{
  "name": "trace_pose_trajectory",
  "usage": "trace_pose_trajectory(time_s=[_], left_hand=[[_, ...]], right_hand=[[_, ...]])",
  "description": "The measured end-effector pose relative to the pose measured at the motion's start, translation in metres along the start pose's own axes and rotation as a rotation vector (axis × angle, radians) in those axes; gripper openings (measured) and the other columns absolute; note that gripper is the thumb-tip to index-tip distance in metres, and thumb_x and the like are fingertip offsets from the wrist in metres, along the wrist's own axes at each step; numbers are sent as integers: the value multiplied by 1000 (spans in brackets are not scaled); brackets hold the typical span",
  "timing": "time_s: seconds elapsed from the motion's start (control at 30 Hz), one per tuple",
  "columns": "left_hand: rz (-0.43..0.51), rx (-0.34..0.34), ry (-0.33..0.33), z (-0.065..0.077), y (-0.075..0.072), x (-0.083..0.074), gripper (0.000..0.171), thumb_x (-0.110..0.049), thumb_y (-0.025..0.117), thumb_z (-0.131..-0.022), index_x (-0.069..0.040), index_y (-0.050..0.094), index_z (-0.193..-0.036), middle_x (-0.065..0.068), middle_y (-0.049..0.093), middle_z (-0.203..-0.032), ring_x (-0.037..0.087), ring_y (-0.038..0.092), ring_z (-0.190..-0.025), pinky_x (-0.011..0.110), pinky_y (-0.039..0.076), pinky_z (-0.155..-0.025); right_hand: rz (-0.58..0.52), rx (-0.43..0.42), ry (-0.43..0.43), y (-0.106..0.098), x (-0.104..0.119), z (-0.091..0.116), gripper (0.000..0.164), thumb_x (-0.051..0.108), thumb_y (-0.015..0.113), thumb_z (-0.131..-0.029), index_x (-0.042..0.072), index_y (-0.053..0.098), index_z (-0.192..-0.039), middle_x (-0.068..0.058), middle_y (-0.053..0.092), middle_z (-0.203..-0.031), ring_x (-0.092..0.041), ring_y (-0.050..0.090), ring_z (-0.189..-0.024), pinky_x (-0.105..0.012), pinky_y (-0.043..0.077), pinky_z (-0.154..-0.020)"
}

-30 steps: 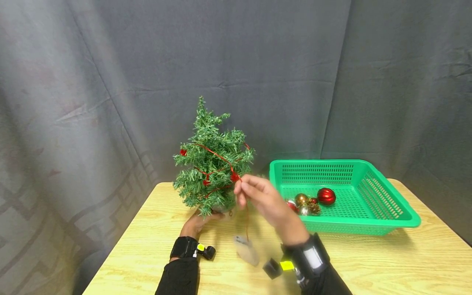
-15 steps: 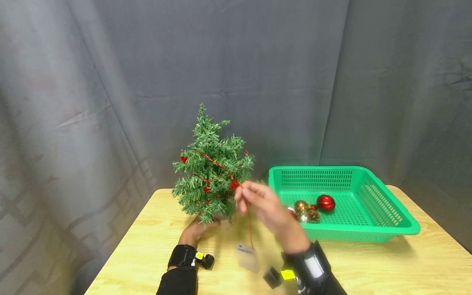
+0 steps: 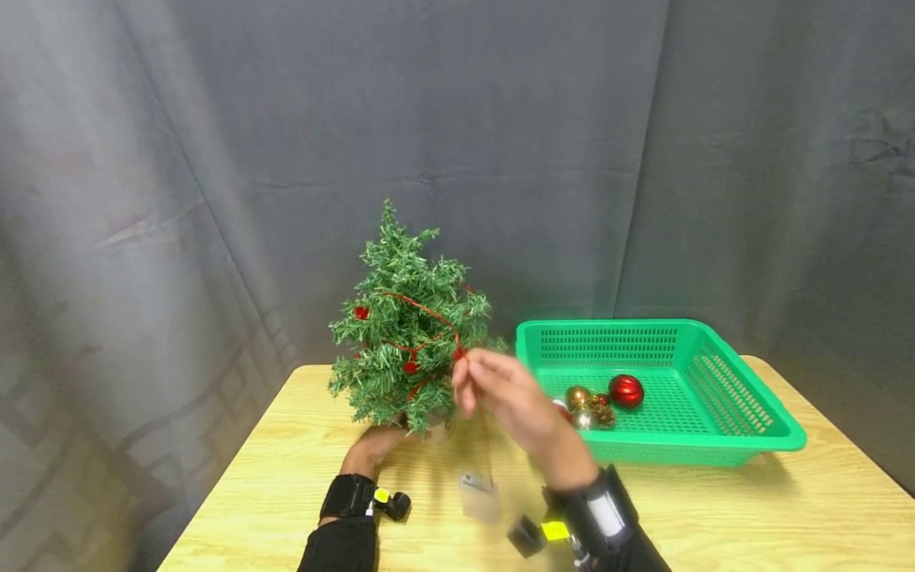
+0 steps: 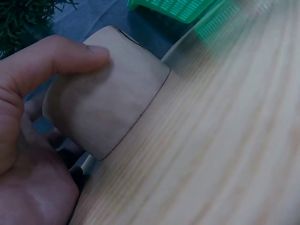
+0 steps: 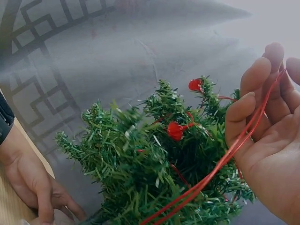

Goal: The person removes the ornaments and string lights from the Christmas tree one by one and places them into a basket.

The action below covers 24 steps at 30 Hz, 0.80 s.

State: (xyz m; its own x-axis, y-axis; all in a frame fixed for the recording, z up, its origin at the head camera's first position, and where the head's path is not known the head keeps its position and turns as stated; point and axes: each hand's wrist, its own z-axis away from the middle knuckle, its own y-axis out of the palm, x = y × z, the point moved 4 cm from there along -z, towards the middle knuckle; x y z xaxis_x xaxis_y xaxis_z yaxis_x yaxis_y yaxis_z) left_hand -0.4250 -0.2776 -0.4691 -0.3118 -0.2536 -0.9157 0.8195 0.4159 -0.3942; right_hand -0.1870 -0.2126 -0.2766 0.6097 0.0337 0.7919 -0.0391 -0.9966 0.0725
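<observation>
Red wire (image 5: 229, 154) is pinched in the right hand (image 3: 511, 401), apparently against slipping off the tree (image 3: 400, 326), upright on the table (image 3: 243, 508); the left hand (image 3: 375, 446) grips the base (image 4: 112, 91) (likely for steadiness). Farther right, a green basket (image 3: 686, 437) holds baubles (image 3: 626, 392).

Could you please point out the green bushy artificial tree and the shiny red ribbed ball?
Green bushy artificial tree (image 3: 403, 324): head view, middle of its branches.
Shiny red ribbed ball (image 3: 626, 392): head view, middle of its surface.
</observation>
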Motion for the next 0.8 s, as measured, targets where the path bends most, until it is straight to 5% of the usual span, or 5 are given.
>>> trace_pose_trajectory(time_s=[0.17, 0.43, 0.67, 0.73, 0.8], left_hand=[[116, 72, 72, -8, -4, -1, 84, -12, 83, -78, -3, 38, -148, 21, 44, -149, 45, 37, -141, 59, 32, -116], [142, 211, 172, -16, -9, -2, 63, -3, 80, -78, -4, 49, -133, 7, 53, -125, 22, 50, -122, 40, 41, -107], [176, 179, -48, -15, -16, 9, 99, -17, 85, -74, -2, 28, -154, 26, 35, -155, 49, 31, -143, 63, 24, -118], [165, 198, -50, -16, -16, 10, 101, -20, 86, -74, -3, 28, -155, 25, 31, -158, 49, 28, -145, 64, 21, -118], [178, 208, 45, -19, -16, 6, 95, -15, 87, -73, -9, 36, -153, 19, 40, -155, 43, 34, -144, 61, 22, -120]], right_hand=[[22, -27, -29, 9, -1, -3, 23, 19, 42, -107, 20, 64, -103, 16, 62, -81, 4, 59, -75, -12, 51, -73], [73, -84, -53, 24, -5, -5, 24, 18, 40, -107, 20, 64, -106, 17, 59, -78, 5, 56, -72, -11, 48, -69], [143, -180, -23, 40, -11, -9, 21, 26, 44, -106, 25, 65, -105, 17, 46, -72, 0, 39, -61, -11, 40, -62], [156, -202, -15, 42, -11, -10, 20, 27, 46, -105, 27, 65, -104, 17, 46, -72, -2, 36, -60, -11, 39, -61], [155, -211, -12, 43, -12, -11, 19, 28, 46, -105, 28, 66, -104, 17, 45, -72, -5, 33, -58, -11, 38, -61]])
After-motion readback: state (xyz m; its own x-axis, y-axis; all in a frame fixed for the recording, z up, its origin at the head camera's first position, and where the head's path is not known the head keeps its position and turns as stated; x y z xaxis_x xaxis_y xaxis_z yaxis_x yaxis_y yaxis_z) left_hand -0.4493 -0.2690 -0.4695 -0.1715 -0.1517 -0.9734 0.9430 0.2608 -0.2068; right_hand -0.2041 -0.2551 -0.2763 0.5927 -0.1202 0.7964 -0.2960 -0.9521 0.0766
